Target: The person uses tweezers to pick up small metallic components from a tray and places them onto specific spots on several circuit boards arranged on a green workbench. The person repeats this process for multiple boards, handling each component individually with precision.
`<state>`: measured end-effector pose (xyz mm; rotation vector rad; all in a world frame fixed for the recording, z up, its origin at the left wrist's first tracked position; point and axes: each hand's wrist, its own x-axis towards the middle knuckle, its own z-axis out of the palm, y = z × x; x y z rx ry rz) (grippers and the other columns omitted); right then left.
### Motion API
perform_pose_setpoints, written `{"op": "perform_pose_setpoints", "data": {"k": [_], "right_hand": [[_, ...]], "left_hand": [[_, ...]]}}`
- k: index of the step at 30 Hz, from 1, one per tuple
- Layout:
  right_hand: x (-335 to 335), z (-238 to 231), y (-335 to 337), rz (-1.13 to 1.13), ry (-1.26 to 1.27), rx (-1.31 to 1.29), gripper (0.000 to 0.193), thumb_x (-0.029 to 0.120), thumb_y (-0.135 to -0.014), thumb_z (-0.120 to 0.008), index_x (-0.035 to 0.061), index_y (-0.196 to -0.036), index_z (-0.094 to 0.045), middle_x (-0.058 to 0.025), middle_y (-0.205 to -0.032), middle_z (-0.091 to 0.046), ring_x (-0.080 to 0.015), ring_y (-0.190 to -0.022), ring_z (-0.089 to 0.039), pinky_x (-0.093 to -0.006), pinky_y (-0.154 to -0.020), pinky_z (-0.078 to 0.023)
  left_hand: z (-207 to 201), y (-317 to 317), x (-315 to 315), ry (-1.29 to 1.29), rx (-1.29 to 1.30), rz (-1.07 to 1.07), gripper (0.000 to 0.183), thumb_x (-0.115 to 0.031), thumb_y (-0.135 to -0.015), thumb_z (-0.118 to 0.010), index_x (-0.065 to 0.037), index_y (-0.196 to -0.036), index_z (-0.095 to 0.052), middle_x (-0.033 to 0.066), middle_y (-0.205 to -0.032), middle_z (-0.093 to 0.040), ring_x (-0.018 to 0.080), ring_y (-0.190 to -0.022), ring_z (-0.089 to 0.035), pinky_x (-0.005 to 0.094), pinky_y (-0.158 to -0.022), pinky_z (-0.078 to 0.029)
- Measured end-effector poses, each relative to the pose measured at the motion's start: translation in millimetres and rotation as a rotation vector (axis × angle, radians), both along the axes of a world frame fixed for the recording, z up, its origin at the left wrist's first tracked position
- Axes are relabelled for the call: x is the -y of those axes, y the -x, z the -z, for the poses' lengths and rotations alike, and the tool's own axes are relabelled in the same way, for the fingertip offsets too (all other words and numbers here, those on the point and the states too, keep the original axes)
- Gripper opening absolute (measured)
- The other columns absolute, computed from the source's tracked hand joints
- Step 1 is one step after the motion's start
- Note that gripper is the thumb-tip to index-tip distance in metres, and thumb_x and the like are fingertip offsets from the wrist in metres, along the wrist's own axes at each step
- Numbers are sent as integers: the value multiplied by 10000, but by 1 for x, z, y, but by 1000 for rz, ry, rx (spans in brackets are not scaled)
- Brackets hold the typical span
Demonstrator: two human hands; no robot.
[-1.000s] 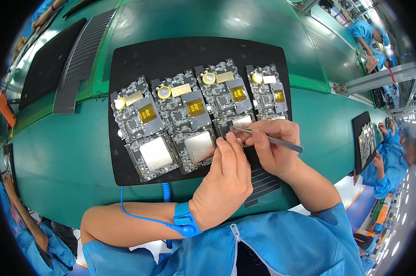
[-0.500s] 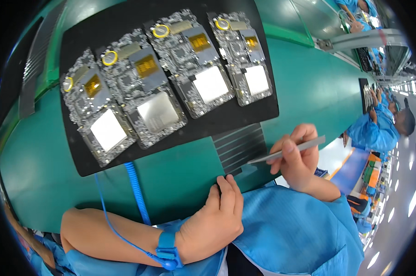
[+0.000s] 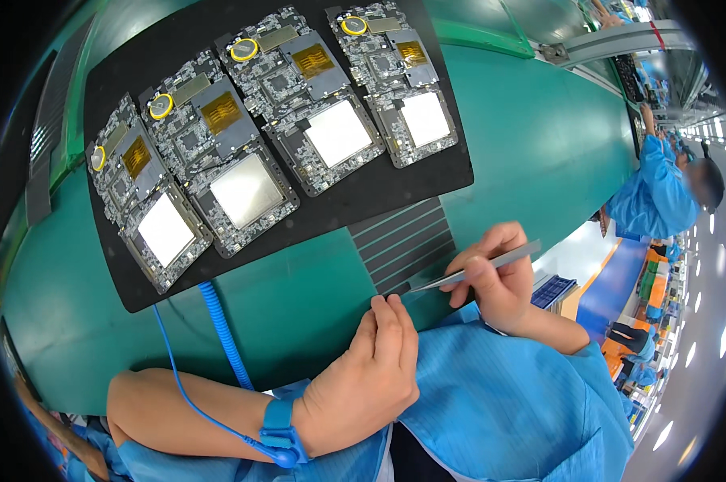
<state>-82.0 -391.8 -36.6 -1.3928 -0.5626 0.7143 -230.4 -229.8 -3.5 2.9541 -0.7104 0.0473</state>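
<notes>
My right hand is closed around grey metal tweezers, whose thin tips point left toward my left fingers. They reach the near edge of a sheet of dark strips lying on the green table mat. My left hand is closed, fingers pressed together, its fingertips at that same edge. Its thumb is hidden, and whatever those fingers may hold cannot be made out. Beyond, a black pad carries several circuit boards, each with a yellow-ringed round cell, an amber film patch and a shiny metal plate.
A blue wrist strap on my left wrist has a thin cord. A coiled blue cable runs under the pad's near edge. Another sheet of dark strips lies at far left. A person in blue sits at right along the bench.
The view has shifted, so the pad and boards appear farther up and left. The tweezer tips have come closer to my left fingertips. Both hands keep their grip.
</notes>
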Motion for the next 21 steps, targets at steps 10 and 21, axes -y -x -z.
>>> {"op": "perform_pose_setpoints", "data": {"k": [10, 21], "right_hand": [[0, 5, -4, -88, 46, 180, 201, 40, -925, -512, 43, -1024, -337, -152, -763, -614, -94, -529, -570, -195, -474, -472], [-117, -40, -34, -50, -115, -152, 174, 126, -956, -480, 73, -1078, -368, -157, -711, -623, -131, -436, -545, -209, -379, -431]], "left_hand": [[2, -2, -1, 21, 23, -11, 375, -147, -693, -540, 158, -884, -646, 299, -999, -609, 357, -936, -584, 335, -815, -520], [-16, -1, -28, -60, 124, -393, 412, -213, -754, -594, 139, -969, -615, 273, -1044, -594, 346, -974, -572, 346, -768, -509]]}}
